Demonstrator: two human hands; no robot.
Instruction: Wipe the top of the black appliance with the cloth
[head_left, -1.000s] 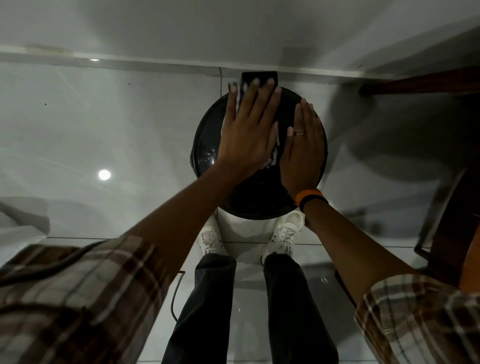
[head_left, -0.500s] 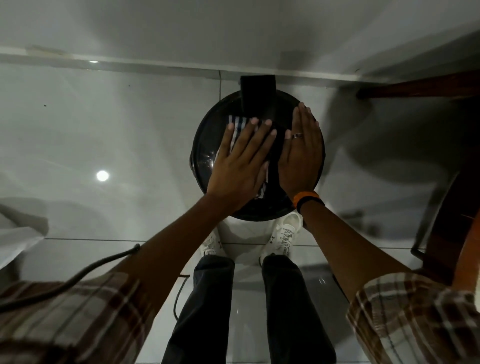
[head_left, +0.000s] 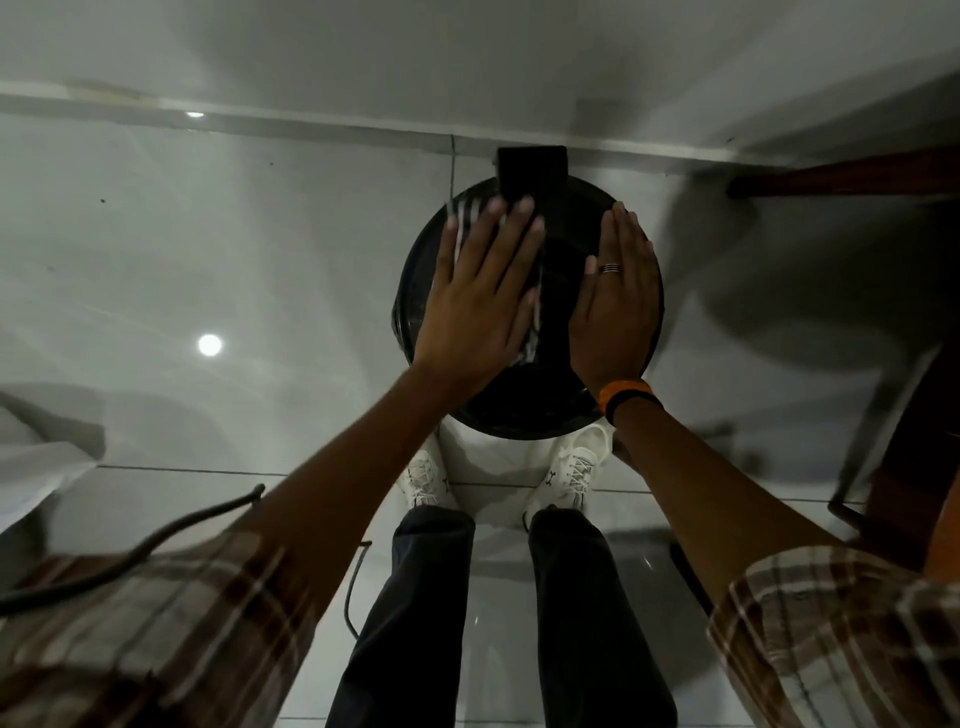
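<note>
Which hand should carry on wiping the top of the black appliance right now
Left. The left hand lies flat on the striped cloth, pressing it onto the black appliance. The right hand rests bare on the lid beside it, with no cloth under it.

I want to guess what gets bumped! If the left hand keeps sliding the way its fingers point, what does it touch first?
Probably the black block sticking up at the far edge of the black appliance. The left hand lies flat on the cloth, fingertips almost at it. Depth is hard to judge.

floor: glossy pale tile | on it: black appliance, white shoes, cable
</note>
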